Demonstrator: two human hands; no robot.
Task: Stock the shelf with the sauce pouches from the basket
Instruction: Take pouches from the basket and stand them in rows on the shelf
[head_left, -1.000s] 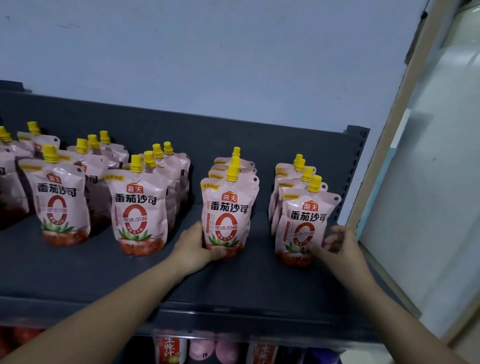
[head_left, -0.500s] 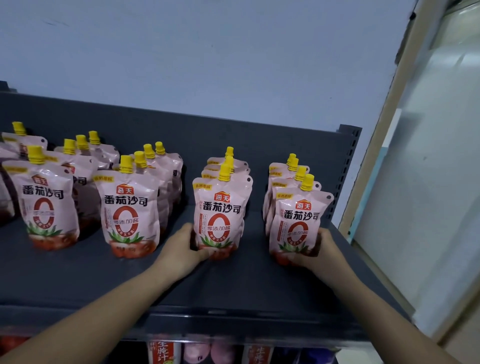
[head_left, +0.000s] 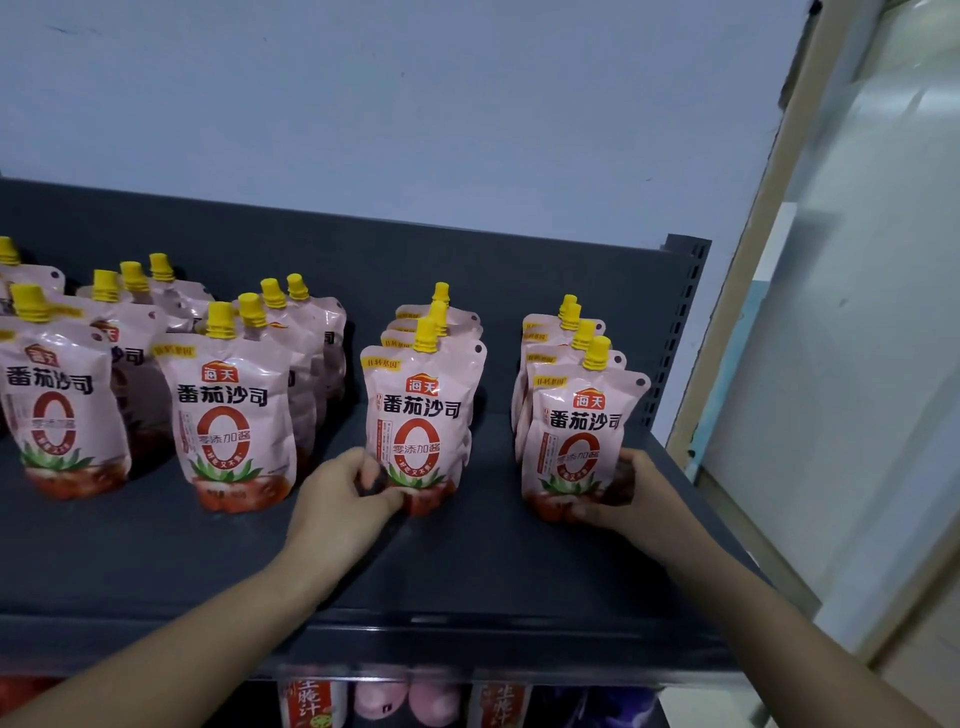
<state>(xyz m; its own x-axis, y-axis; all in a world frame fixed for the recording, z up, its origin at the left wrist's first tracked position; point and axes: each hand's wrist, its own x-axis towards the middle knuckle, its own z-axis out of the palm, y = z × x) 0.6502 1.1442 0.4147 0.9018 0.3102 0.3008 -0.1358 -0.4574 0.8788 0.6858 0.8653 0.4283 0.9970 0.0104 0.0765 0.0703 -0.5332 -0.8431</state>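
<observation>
Toward the right end of the shelf (head_left: 467, 571), two front pouches are held at their bases, one in each hand. The left hand (head_left: 343, 499) is curled round the lower left corner of the inner front pouch (head_left: 418, 415), thumb across its base; the right hand (head_left: 631, 493) is wrapped round the lower right side of the end front pouch (head_left: 576, 441). The hands are kept well apart, each clamped on its own pouch. Both pouches are stood upright, long axis vertical, yellow caps up, labels turned to the front edge, and each is set at the head of a file of like pouches running back toward the rear panel (head_left: 363, 249). Each pouch lies just beyond its hand, so any squaring-up is judged to be a short push or twist toward the rear. Bare shelf is seen between the two files and along the front edge, leaving room for sliding; the end file is stood near the perforated upright (head_left: 685, 332), so little side room is offered there. Toward the left end further files (head_left: 228, 415) are ranged. The basket is not seen.
</observation>
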